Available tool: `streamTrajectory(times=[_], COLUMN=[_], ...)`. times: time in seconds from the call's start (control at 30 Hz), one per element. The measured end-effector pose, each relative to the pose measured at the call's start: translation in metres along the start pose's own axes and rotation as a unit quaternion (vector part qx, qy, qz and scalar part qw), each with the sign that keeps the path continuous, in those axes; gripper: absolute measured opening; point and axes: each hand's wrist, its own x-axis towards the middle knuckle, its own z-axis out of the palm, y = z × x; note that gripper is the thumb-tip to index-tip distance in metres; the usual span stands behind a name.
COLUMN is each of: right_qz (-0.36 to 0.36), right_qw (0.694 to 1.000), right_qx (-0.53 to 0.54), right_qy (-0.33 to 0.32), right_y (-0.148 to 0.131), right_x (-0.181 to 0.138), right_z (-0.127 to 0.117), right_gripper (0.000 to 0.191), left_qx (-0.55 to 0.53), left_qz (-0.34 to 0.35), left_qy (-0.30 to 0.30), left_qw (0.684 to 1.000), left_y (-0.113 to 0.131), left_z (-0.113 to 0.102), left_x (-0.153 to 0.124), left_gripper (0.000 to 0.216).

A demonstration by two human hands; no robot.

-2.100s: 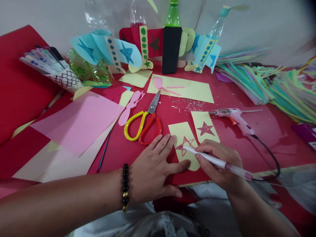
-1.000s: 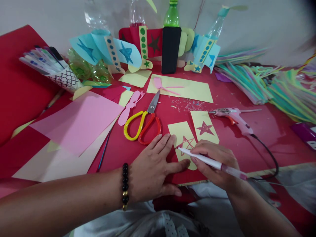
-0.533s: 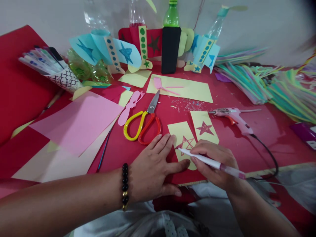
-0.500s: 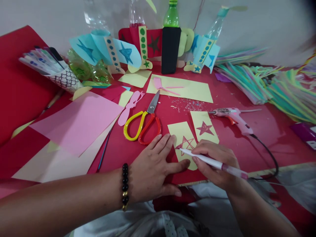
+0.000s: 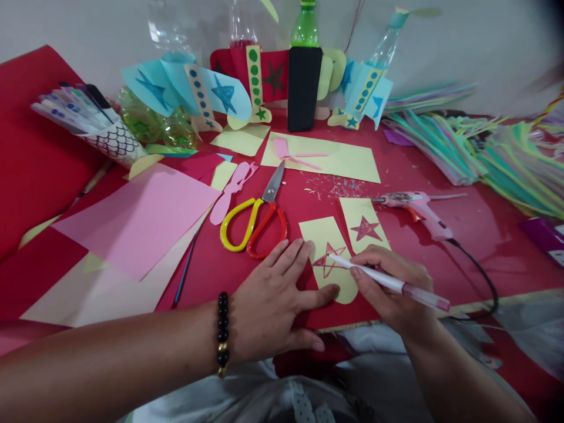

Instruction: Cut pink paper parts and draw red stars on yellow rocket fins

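Fingers spread, my left hand (image 5: 282,294) lies flat at the left edge of a pale yellow paper piece (image 5: 321,230), its fingertips resting on it. A star outline (image 5: 325,262), partly coloured in dark red, is drawn on that paper. My right hand (image 5: 394,288) pinches a white felt-tip pen (image 5: 379,278) with a dark pink end, its tip on the star. Beside it lies a second yellow paper piece (image 5: 352,210) bearing a filled red star (image 5: 366,229). Just above my left fingertips are scissors (image 5: 253,226) with one yellow and one red handle.
A pink glue gun (image 5: 425,211) with a black cord lies to the right. Pink paper (image 5: 145,217) and a pen holder (image 5: 117,141) are on the left. Decorated bottles (image 5: 306,29) and a black upright block (image 5: 305,88) stand behind; pipe cleaners (image 5: 445,147) sit at the back right.
The pen tip has shifted slightly right and up across the star, my right hand moving right with it. My left hand stays in place.
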Motion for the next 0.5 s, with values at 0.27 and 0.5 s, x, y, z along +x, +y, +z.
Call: streamTrajectory(times=[0.27,0.5], right_qz=[0.008,0.005], right_qw=[1.000,1.000], right_qx=[-0.020,0.018], right_qy=[0.019,-0.012], right_y=[0.0004,0.0014], right_x=[0.0017,-0.0004], right_z=[0.0021,0.0005], right_gripper=[0.004,0.006], left_qx=[-0.001,-0.002], left_qz=[-0.001,-0.005], left_qy=[0.000,-0.006], left_qw=[1.000,1.000], left_y=[0.0004,0.0004], left_z=[-0.0001,0.0000], left_x=[0.0003,0.0004], left_gripper=[0.072,0.073])
